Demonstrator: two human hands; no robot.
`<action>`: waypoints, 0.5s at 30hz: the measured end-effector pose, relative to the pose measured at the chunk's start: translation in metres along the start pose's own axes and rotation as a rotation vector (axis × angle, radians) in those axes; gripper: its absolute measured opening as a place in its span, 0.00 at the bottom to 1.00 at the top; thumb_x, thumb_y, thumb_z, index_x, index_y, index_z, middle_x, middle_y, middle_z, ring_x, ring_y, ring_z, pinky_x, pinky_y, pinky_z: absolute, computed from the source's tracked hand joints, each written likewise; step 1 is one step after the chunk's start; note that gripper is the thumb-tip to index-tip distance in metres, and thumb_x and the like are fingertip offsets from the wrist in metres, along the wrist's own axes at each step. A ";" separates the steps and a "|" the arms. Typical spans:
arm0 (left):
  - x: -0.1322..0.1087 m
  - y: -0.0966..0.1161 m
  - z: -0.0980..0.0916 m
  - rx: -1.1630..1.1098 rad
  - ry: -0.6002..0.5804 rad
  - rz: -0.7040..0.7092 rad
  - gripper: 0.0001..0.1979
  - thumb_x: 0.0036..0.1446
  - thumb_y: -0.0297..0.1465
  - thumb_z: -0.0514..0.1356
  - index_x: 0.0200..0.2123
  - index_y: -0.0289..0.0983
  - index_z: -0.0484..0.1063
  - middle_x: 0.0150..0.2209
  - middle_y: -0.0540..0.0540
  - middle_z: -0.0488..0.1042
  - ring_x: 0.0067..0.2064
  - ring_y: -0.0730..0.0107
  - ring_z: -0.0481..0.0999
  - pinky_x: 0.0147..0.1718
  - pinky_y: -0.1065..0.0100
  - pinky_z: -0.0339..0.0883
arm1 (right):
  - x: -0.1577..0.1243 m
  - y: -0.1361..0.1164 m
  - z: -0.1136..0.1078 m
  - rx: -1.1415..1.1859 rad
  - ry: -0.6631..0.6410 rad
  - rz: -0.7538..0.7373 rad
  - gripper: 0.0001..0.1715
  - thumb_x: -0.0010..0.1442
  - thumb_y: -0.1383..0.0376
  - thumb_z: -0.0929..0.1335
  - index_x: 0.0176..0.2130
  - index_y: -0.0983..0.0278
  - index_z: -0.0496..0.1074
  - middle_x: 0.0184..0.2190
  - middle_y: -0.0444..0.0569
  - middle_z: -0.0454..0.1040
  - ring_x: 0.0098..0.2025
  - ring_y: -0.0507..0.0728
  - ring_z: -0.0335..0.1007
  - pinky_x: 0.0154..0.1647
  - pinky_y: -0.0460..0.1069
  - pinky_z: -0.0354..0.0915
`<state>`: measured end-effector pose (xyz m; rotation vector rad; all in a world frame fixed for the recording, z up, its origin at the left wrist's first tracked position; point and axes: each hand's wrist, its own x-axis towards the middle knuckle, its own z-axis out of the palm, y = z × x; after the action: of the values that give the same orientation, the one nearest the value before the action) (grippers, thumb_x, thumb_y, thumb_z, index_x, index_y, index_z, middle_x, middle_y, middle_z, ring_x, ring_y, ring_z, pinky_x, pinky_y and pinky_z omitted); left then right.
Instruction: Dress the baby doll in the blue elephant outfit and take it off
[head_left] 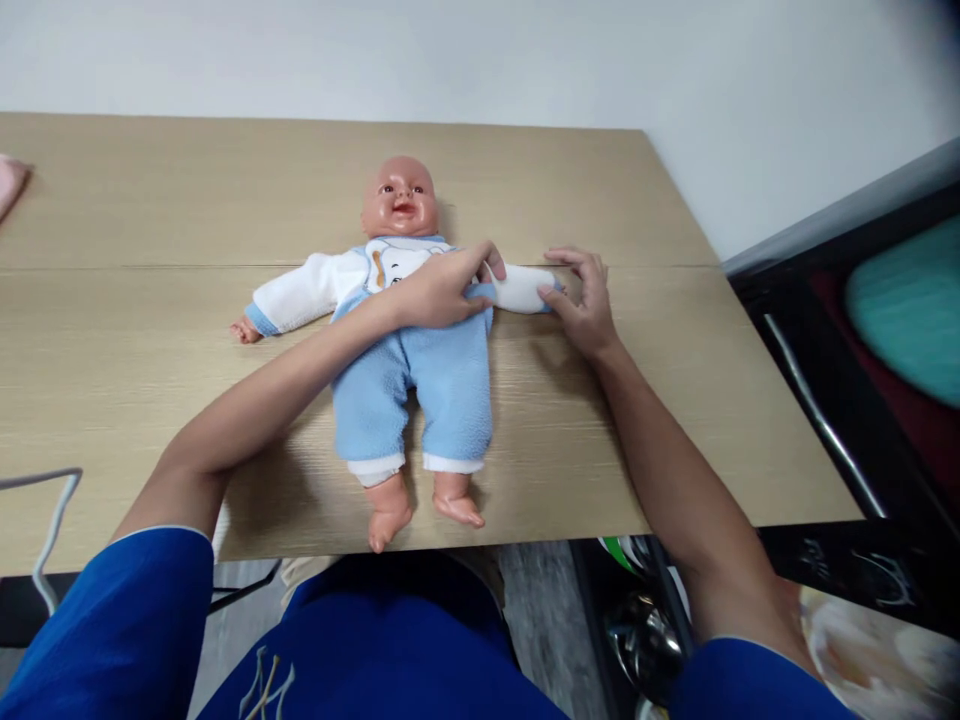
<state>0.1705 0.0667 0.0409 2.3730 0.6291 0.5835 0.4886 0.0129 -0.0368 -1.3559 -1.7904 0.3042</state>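
White fuzzy sleeve (520,290) is the current step, I reckon: left grip (495,287) touches its shoulder end, can't tell if clamped; right grip (550,273) spread, thumb on the far end. Shiny plastic baby doll in blue fleece (450,365) lies under left grip, pale wood-grain worktop (187,200) below. Next move probably wants a gentle touch.

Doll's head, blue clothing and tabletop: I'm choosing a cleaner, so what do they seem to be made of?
Doll's head: probably vinyl or another plastic, semi-glossy; smooth, with light highlights.
Blue clothing: fabric, perhaps terry or fleece, matte; its surface looks fuzzy.
Tabletop: wood or wood-look laminate, low sheen; fine grain lines show, but which remains unclear.
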 end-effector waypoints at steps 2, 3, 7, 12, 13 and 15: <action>-0.004 0.002 -0.002 0.074 0.078 0.033 0.22 0.63 0.26 0.62 0.60 0.37 0.75 0.59 0.36 0.81 0.59 0.49 0.79 0.62 0.52 0.70 | -0.001 -0.025 0.001 -0.089 0.057 -0.104 0.32 0.76 0.38 0.70 0.64 0.55 0.78 0.69 0.59 0.81 0.73 0.75 0.72 0.81 0.76 0.60; -0.008 0.005 -0.003 0.124 0.117 0.036 0.22 0.62 0.25 0.61 0.59 0.37 0.76 0.59 0.35 0.80 0.61 0.47 0.77 0.65 0.49 0.69 | -0.002 -0.040 0.003 -0.101 0.038 -0.149 0.30 0.77 0.39 0.69 0.62 0.55 0.79 0.68 0.59 0.82 0.73 0.75 0.73 0.82 0.77 0.57; -0.032 0.024 -0.014 0.251 0.230 0.003 0.17 0.71 0.28 0.57 0.59 0.38 0.78 0.60 0.35 0.79 0.64 0.43 0.73 0.70 0.42 0.64 | -0.009 -0.089 0.021 -0.006 -0.204 -0.265 0.26 0.76 0.42 0.70 0.59 0.53 0.82 0.64 0.53 0.86 0.69 0.73 0.79 0.88 0.79 0.50; -0.073 0.035 -0.025 0.273 0.356 -0.048 0.18 0.83 0.44 0.54 0.61 0.42 0.77 0.61 0.35 0.80 0.65 0.44 0.74 0.71 0.44 0.64 | -0.010 -0.096 0.039 0.161 -0.306 -0.093 0.28 0.71 0.34 0.74 0.48 0.53 0.78 0.42 0.47 0.84 0.46 0.64 0.82 0.87 0.74 0.59; -0.081 0.036 -0.025 0.273 0.374 -0.060 0.20 0.83 0.48 0.54 0.61 0.43 0.77 0.60 0.35 0.80 0.64 0.44 0.74 0.70 0.45 0.65 | -0.008 -0.093 0.041 0.187 -0.305 -0.040 0.30 0.69 0.32 0.75 0.47 0.53 0.77 0.40 0.47 0.82 0.44 0.63 0.80 0.82 0.71 0.67; -0.096 0.039 -0.022 0.279 0.405 -0.088 0.23 0.84 0.53 0.53 0.61 0.43 0.76 0.59 0.35 0.81 0.63 0.44 0.75 0.69 0.45 0.67 | -0.005 -0.088 0.042 0.212 -0.277 0.034 0.33 0.65 0.32 0.77 0.49 0.52 0.75 0.39 0.47 0.77 0.43 0.63 0.76 0.69 0.66 0.77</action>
<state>0.0943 -0.0047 0.0581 2.4818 1.0451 1.0058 0.3983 -0.0135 -0.0097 -1.2402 -1.8970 0.7095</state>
